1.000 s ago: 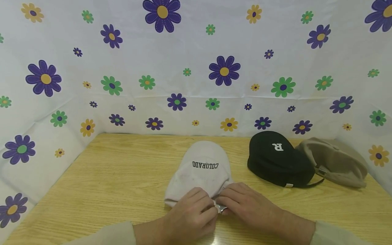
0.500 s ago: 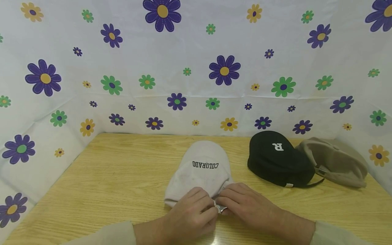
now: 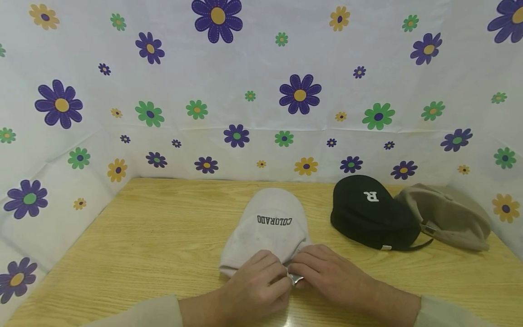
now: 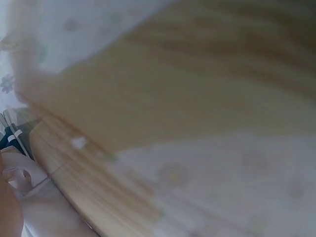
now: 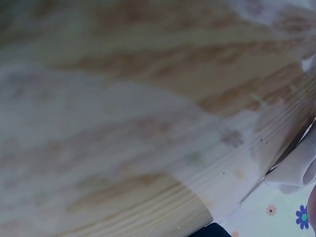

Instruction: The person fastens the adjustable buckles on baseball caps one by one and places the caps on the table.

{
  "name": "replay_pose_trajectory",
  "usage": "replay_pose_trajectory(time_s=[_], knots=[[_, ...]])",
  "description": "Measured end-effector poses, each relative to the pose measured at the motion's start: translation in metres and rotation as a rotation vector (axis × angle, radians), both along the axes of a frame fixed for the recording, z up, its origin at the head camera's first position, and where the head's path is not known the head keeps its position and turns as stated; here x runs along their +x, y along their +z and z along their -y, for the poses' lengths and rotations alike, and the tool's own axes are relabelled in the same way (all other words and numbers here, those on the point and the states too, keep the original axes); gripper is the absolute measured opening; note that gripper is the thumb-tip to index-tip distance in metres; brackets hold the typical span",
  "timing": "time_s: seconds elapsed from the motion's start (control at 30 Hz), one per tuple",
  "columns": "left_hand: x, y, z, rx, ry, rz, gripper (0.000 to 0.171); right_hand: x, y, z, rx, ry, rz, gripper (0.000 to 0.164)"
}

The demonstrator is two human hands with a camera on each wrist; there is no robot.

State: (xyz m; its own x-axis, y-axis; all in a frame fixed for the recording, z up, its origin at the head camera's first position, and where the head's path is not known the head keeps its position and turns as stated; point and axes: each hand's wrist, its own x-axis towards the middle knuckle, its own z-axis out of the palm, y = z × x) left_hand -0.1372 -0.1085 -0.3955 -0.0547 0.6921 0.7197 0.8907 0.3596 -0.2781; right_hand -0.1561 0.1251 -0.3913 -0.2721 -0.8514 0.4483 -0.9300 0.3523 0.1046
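A white baseball cap [image 3: 275, 206] with dark COLORADO lettering lies upside down to the head view, at the table's centre. Its back edge faces me. At that edge a silver metal buckle [image 3: 295, 279] shows between my hands. With curled fingers, my left hand [image 3: 259, 284] pinches the strap end left of the buckle. My right hand [image 3: 327, 272] grips the strap and buckle from the right, its thumb mostly hidden. The strap itself is largely covered by fingers. In the left wrist view the cap [image 4: 49, 210] fills the lower left corner; the right wrist view catches the cap [image 5: 296, 165] at its right edge.
A black cap [image 3: 363, 218] with a white R stands on the wooden table [image 3: 155, 236] at the right. It overlaps a brown cap [image 3: 453, 218] farther right. A flower-print cloth [image 3: 245, 68] hangs behind and along both sides.
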Motion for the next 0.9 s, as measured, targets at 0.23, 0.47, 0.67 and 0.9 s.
replay_pose_trajectory(time_s=[0.23, 0.47, 0.67, 0.9], knots=[[0.0007, 0.0014, -0.0009, 0.001, -0.004, -0.007, 0.019, 0.0006, -0.0001, -0.0004, 0.001, 0.004, 0.016, 0.026], [0.0002, -0.0002, -0.0022, -0.019, 0.016, -0.034, 0.021, 0.0009, -0.0019, -0.0004, -0.011, 0.021, 0.011, 0.027], [0.0011, -0.0030, -0.0028, -0.018, 0.066, -0.027, 0.018, 0.0008, -0.0034, -0.0005, -0.003, -0.006, 0.026, 0.025], [0.0028, 0.0017, 0.0001, 0.042, 0.148, -0.014, 0.022, -0.0007, -0.0023, -0.0002, 0.034, -0.055, 0.019, 0.025]])
